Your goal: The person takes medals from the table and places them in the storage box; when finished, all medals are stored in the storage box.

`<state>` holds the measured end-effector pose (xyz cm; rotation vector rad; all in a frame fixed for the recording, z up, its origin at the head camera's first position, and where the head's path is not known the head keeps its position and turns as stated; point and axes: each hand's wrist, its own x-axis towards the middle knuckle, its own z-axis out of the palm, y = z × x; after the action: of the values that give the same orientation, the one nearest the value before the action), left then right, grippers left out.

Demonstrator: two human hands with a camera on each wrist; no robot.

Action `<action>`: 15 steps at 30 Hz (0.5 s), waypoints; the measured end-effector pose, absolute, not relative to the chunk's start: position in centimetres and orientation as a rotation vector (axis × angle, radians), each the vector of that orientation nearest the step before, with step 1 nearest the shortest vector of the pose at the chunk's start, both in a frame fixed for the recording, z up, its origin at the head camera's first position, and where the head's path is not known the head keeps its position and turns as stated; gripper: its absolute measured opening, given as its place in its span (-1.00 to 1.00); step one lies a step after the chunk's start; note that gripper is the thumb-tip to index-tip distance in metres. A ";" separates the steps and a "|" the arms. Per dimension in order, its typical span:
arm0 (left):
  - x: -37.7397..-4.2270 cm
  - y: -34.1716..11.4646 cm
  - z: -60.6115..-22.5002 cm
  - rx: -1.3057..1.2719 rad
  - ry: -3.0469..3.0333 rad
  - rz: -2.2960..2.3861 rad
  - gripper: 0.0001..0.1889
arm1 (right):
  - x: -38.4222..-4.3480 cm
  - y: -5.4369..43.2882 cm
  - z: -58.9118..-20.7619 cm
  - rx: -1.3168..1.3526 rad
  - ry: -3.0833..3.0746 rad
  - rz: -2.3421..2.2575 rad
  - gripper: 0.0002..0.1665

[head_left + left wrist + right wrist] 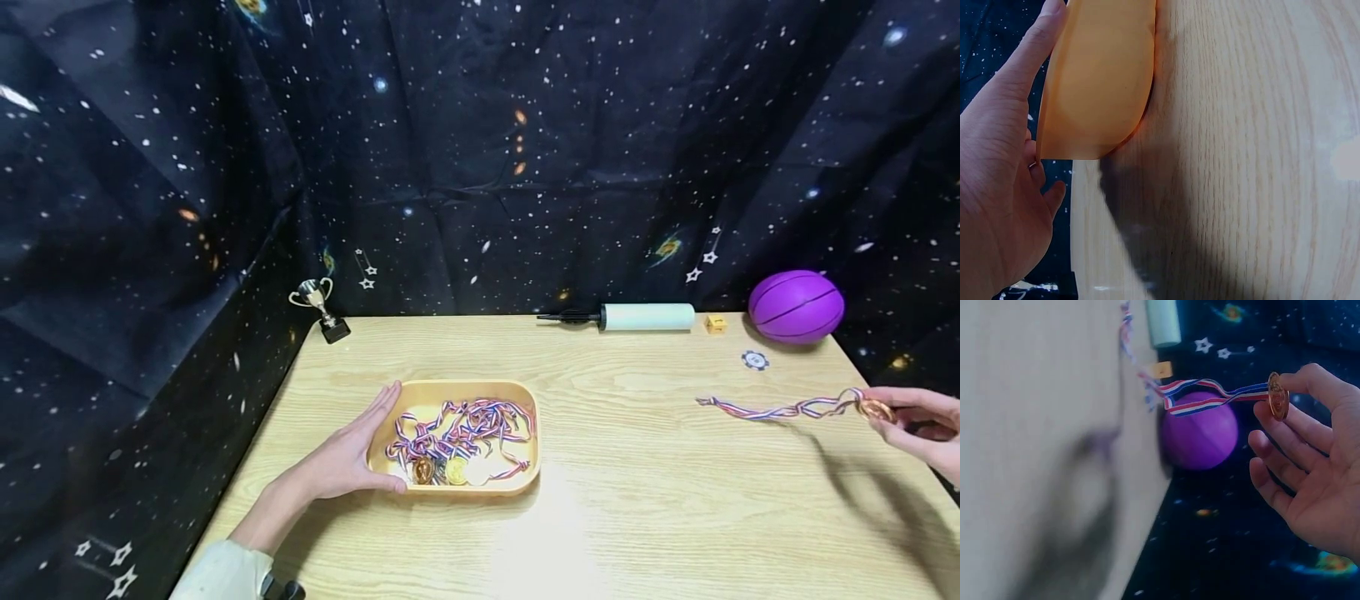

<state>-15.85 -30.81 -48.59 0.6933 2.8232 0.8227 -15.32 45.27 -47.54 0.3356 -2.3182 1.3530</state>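
A shallow yellow-orange plastic bin point(536, 433) stands on the table at centre left. My left hand point(341, 458) grips its left end, thumb at the near rim and fingers along the far corner. Inside lie several medals, a bronze medal point(423, 471) and a gold medal point(456, 471) among them, under tangled red-white-blue ribbons point(480, 421). Far to the right, my right hand point(926, 421) pinches another medal point(1279, 397) between thumb and fingers. Its striped ribbon point(765, 412) trails left over the table. In the left wrist view the bin's outer wall point(1100, 81) hides its contents.
Along the back stand a small silver trophy cup point(318, 304), a pale green hand pump point(645, 317), a yellow cube point(716, 323) and a purple ball point(797, 307). A poker chip point(755, 360) lies before the ball. A dark starry cloth point(480, 167) hangs behind the wooden table point(637, 450).
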 end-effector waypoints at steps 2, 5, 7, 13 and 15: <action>-15.8 -30.8 -48.6 0.693 2.822 0.825 0.52 | -15.6 44.9 -46.6 0.363 -2.320 1.341 -0.32; -15.8 -30.8 -48.6 0.694 2.820 0.829 0.51 | -16.2 44.2 -45.0 0.386 -2.319 1.299 -0.35; -15.8 -30.8 -48.6 0.694 2.819 0.829 0.51 | -16.5 43.7 -43.9 0.418 -2.317 1.273 -0.36; -15.7 -30.7 -48.5 0.689 2.818 0.822 0.51 | -17.6 41.3 -40.2 0.519 -2.305 1.193 -0.43; -15.7 -30.7 -48.4 0.691 2.820 0.819 0.50 | -17.9 40.4 -38.8 0.551 -2.298 1.181 -0.43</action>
<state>-15.74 -30.72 -48.42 0.6905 2.8196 0.8187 -17.90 40.37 -38.85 0.5510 -2.2984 1.1812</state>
